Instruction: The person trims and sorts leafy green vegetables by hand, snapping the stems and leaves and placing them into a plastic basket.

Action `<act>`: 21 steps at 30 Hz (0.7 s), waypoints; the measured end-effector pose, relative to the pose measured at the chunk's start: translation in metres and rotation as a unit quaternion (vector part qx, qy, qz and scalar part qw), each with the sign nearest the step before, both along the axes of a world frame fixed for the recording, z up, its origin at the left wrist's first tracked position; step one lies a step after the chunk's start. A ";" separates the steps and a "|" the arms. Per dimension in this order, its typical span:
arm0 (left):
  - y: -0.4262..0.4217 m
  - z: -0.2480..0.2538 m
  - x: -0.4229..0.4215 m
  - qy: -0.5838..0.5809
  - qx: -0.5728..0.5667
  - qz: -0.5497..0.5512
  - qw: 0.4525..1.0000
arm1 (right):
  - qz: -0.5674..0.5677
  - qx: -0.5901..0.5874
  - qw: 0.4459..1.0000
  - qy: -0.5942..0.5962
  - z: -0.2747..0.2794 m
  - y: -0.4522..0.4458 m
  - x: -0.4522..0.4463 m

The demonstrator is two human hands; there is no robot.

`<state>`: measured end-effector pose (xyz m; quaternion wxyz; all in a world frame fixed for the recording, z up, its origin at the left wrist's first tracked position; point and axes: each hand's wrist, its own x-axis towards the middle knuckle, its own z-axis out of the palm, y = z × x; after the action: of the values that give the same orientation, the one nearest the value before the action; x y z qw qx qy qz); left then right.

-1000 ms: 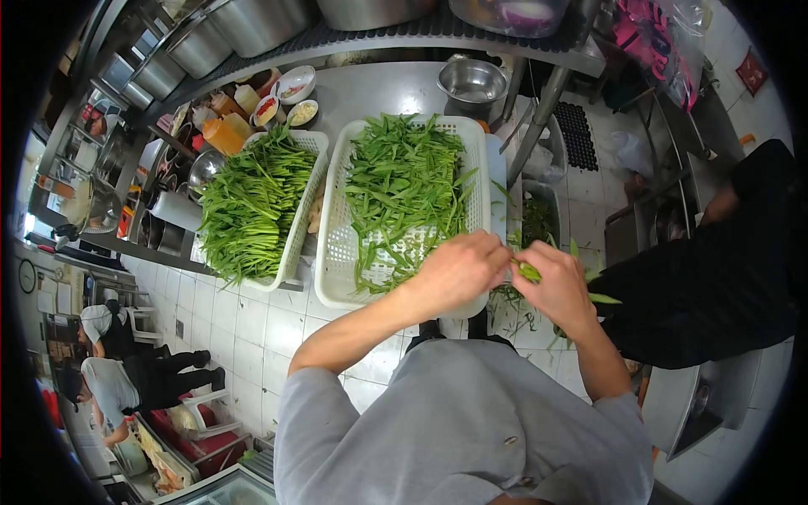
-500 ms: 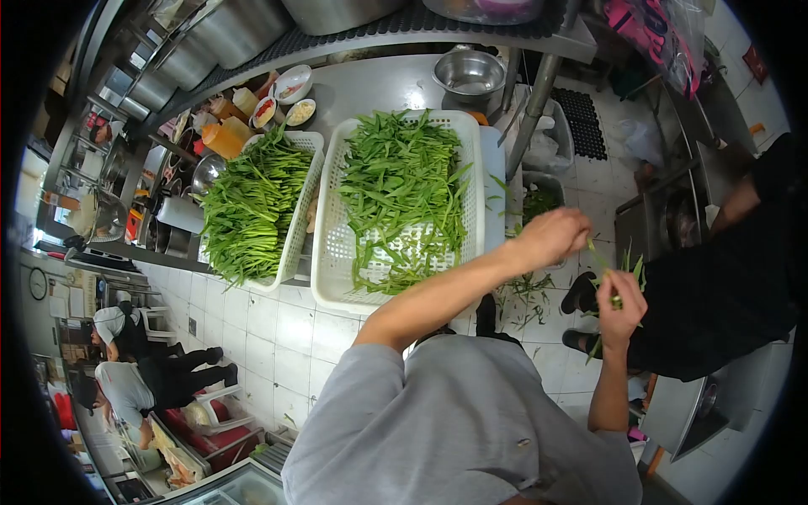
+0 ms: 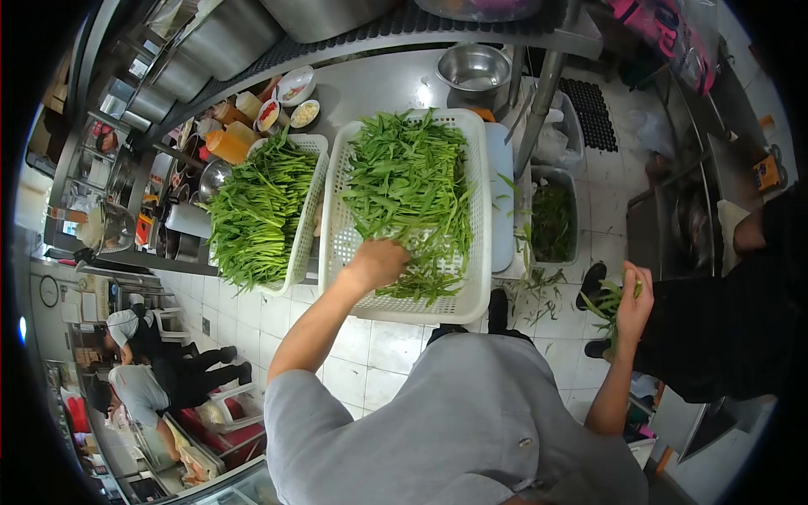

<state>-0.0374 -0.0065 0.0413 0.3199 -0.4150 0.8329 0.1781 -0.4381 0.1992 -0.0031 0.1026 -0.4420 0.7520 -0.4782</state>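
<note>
Over the near left part of the wide white basket (image 3: 483, 244), my left hand (image 3: 378, 265) has its fingers curled down by the cut greens; whatever is between its fingertips is hidden. Leafy green pieces (image 3: 407, 172) fill the far part of that basket, with a thinner scatter nearer me. Out to the right, above the floor, my right hand (image 3: 634, 305) is closed round a bunch of leafy stems (image 3: 607, 304). A narrower white basket (image 3: 305, 236) on the left holds a thick pile of long green stems (image 3: 261, 206).
A steel bowl (image 3: 474, 67), small bowls (image 3: 295, 86) and sauce bottles (image 3: 225, 146) stand at the back. Right of the counter is a bin (image 3: 553, 215) with greens. A person in black (image 3: 715, 311) stands at right; two people (image 3: 143, 389) work at far left.
My left hand has swung from the right, beside my right hand, over to the wide basket. My right hand has moved outward to the right, still holding the stems.
</note>
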 end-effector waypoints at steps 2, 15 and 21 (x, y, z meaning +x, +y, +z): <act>-0.001 0.008 0.000 0.023 -0.021 0.027 0.999 | -0.006 0.053 0.990 -0.130 -0.001 -0.003 -0.004; -0.013 -0.027 0.003 0.446 -0.198 0.057 0.871 | 0.130 -0.040 0.916 -0.378 0.027 -0.027 0.040; 0.000 0.063 -0.008 0.593 -0.029 0.242 0.767 | 0.236 -0.024 0.950 -0.203 0.079 -0.093 0.110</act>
<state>-0.0450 -0.0067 0.1044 -0.3037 -0.4240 0.7335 0.4358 -0.3279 0.1063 0.0763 0.3523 -0.5027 0.5781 -0.5376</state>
